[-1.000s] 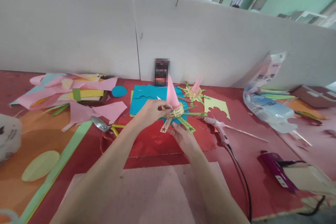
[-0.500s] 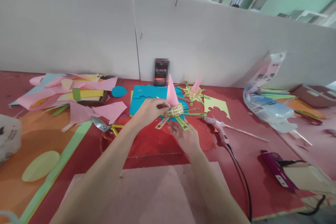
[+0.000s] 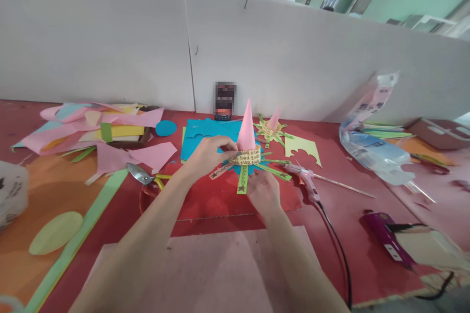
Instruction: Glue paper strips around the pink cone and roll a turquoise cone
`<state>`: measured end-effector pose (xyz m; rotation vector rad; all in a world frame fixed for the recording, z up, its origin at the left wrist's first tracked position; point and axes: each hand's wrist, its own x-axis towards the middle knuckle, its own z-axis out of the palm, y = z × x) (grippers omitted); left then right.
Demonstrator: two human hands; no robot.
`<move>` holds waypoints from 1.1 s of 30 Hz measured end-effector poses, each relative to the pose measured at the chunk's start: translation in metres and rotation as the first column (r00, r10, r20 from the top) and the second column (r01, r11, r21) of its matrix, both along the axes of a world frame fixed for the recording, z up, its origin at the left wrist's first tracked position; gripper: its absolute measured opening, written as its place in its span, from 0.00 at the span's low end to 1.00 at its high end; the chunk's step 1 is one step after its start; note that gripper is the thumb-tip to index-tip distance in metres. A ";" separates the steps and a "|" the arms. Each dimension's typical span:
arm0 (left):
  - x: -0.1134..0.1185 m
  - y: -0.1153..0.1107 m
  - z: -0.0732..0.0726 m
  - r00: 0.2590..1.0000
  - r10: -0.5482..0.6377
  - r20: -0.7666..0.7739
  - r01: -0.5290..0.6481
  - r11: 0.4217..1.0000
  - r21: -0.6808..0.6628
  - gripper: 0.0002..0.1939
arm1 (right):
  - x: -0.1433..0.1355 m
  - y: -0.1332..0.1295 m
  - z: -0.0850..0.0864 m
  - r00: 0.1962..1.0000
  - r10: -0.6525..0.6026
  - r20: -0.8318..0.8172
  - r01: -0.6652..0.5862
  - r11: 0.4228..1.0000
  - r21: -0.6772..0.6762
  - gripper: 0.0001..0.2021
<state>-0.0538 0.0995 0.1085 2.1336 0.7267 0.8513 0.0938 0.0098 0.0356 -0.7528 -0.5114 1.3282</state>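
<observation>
Between my hands is a paper hat [image 3: 245, 156] with a tall pink cone, a pale yellow band of dark writing and a blue scalloped base. Green and pale strips with dark stars radiate from it. My left hand [image 3: 215, 154] pinches the band's left side between thumb and fingers. Below and to the right, my right hand [image 3: 265, 190] holds the base from underneath, its fingertips partly hidden by the paper. A similar smaller paper hat [image 3: 272, 127] stands behind to the right. Blue paper [image 3: 198, 132] and a red sheet [image 3: 209, 200] lie under the work.
A pink glue gun [image 3: 306, 181] with a glue stick lies to the right, its cord running forward. Beyond are a purple power strip [image 3: 389, 239] and a plastic bag [image 3: 385, 156]. Yellow-handled scissors [image 3: 143, 175] and paper scraps [image 3: 106, 127] are at left. A phone [image 3: 224, 102] leans on the partition.
The paper hat has turned and straightened, its cone tip shifting right, and a green star strip now points toward me. My right hand has shifted slightly; my left stays at the band.
</observation>
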 end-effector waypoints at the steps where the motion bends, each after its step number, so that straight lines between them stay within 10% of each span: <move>1: 0.000 0.000 0.000 1.000 0.001 -0.003 -0.001 1.000 -0.001 0.09 | 0.000 0.000 0.000 0.998 0.007 -0.057 -0.006 1.000 0.012 0.05; 33: -0.004 0.009 -0.005 0.996 0.027 -0.083 -0.022 0.998 0.060 0.09 | 0.005 0.006 -0.018 0.990 -0.028 -0.137 0.022 0.999 -0.043 0.06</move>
